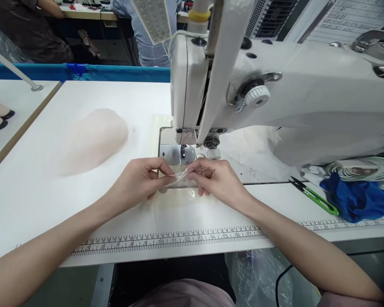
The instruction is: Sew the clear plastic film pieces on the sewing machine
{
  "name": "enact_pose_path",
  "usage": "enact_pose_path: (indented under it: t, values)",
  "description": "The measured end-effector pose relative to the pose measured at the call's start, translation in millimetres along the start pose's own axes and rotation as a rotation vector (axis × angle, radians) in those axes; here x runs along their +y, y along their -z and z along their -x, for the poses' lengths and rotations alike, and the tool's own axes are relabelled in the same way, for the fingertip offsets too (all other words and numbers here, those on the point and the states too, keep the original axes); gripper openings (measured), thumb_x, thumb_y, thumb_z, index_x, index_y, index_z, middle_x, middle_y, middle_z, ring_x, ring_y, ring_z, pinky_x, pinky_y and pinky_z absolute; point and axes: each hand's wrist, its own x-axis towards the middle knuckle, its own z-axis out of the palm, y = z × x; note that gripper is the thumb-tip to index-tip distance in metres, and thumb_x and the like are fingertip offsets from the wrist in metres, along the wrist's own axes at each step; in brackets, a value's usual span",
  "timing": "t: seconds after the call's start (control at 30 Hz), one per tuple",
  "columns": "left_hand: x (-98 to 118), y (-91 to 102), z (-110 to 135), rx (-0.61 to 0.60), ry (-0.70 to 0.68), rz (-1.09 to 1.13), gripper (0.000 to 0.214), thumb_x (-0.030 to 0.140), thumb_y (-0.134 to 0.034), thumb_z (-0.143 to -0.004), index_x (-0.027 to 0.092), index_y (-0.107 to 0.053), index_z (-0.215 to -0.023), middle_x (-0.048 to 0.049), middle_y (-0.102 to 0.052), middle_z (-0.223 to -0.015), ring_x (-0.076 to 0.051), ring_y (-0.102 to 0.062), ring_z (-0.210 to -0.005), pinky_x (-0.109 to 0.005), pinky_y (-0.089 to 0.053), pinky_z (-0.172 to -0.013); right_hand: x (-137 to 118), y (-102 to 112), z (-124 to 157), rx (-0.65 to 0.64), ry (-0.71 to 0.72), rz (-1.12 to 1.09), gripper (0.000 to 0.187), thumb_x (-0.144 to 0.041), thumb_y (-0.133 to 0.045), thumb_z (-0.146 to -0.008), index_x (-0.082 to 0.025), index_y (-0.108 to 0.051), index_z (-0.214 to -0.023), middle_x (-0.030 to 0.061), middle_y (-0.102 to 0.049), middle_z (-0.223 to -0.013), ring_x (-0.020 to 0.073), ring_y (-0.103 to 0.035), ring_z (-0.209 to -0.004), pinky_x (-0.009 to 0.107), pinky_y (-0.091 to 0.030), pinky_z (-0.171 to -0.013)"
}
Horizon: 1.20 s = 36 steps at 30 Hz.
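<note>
A thin, sheer piece of fabric [181, 175] is stretched between my two hands, just in front of the sewing machine's metal needle plate [170, 154]. My left hand [144, 177] pinches one end of it between thumb and forefinger. At the other end, my right hand [216, 177] pinches it the same way, its remaining fingers curled below. Right above and behind my fingers stands the white sewing machine [284, 85], its needle area partly hidden by the head. To the left, a sheer beige fabric piece [97, 136] lies flat on the white table.
Pale sheer fabric [249, 147] lies under the machine arm. Green thread snips [320, 198], a blue cloth [361, 198] and a coiled cord [365, 168] sit at the right. A printed ruler [179, 239] runs along the front edge. Other people [153, 34] are beyond the table.
</note>
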Motion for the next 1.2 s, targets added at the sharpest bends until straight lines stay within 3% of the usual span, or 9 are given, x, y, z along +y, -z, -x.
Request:
enact_pose_path:
  t: [0.13,0.27,0.4,0.47,0.6,0.67,0.93,1.2]
  values:
    - [0,0.2,-2,-0.087,0.014,0.112,0.007,0.024,-0.065,-0.084,0.017,-0.066,-0.082,0.0002,-0.07,-0.063,-0.013,-0.067,-0.057,-0.02,-0.053,-0.052,-1,-1,-1,0.049,0.077,0.003,0.004,-0.017,-0.064,-0.084,-0.017,-0.067,-0.082,-0.0029,-0.067,-0.069,0.0076,-0.061,-0.05,0.019,-0.049,-0.047]
    - [0,-1.7,-1,-0.086,-0.025,0.008,0.012,0.029,-0.064,-0.086,0.018,-0.07,-0.086,0.0019,-0.066,-0.062,-0.011,-0.061,-0.054,-0.02,-0.05,-0.05,-2,-4,1,0.084,0.2,0.11,0.006,-0.017,-0.064,-0.086,-0.019,-0.069,-0.085,-0.0021,-0.069,-0.072,0.0076,-0.06,-0.054,0.02,-0.049,-0.052]
    - [0,-2.5,1,-0.159,-0.07,-0.012,0.021,0.03,-0.055,-0.093,0.02,-0.074,-0.093,0.0037,-0.062,-0.056,-0.008,-0.054,-0.044,-0.018,-0.041,-0.041,-1,-5,2,0.102,0.324,0.186,0.006,-0.018,-0.063,-0.087,-0.019,-0.068,-0.085,-0.0027,-0.069,-0.073,0.0078,-0.062,-0.06,0.018,-0.049,-0.054]
    - [-1,-4.4,2,-0.088,-0.131,-0.061,0.018,0.024,-0.057,-0.092,0.021,-0.074,-0.091,0.0041,-0.064,-0.058,-0.008,-0.055,-0.045,-0.017,-0.042,-0.043,0,-6,2,0.117,0.33,0.198,0.004,-0.02,-0.063,-0.088,-0.02,-0.068,-0.088,-0.0045,-0.065,-0.066,0.0071,-0.059,-0.056,0.018,-0.048,-0.052]
    - [-7,-10.7,4,0.168,-0.381,-0.238,0.011,0.018,-0.061,-0.089,0.018,-0.072,-0.087,0.0026,-0.068,-0.065,-0.007,-0.059,-0.052,-0.017,-0.047,-0.051,2,-6,3,0.122,0.277,0.166,0.01,-0.025,-0.064,-0.088,-0.02,-0.065,-0.096,-0.008,-0.054,-0.056,0.0067,-0.054,-0.048,0.018,-0.047,-0.051]
    - [-11,-13.1,5,0.226,-0.47,-0.3,0.009,0.018,-0.062,-0.09,0.018,-0.071,-0.09,0.0031,-0.067,-0.064,-0.007,-0.058,-0.051,-0.017,-0.047,-0.051,2,-6,4,0.099,0.285,0.157,0.01,-0.024,-0.065,-0.088,-0.02,-0.064,-0.098,-0.0084,-0.054,-0.057,0.0063,-0.053,-0.048,0.017,-0.046,-0.051]
    - [-14,-15.6,7,0.261,-0.538,-0.399,0.02,0.017,-0.056,-0.094,0.018,-0.068,-0.11,0.0032,-0.064,-0.066,-0.005,-0.058,-0.054,-0.015,-0.048,-0.051,3,-5,6,0.082,0.411,0.205,0.013,-0.016,-0.06,-0.089,-0.019,-0.06,-0.102,-0.0105,-0.045,-0.057,0.0049,-0.045,-0.048,0.016,-0.042,-0.051]
    - [-17,-16.4,7,0.31,-0.614,-0.479,0.018,0.016,-0.056,-0.094,0.015,-0.068,-0.108,0.0026,-0.064,-0.067,-0.006,-0.058,-0.054,-0.015,-0.047,-0.05,7,-4,6,0.029,0.512,0.327,0.019,-0.014,-0.053,-0.092,-0.02,-0.054,-0.111,-0.0124,-0.039,-0.055,0.0046,-0.038,-0.043,0.017,-0.036,-0.047]
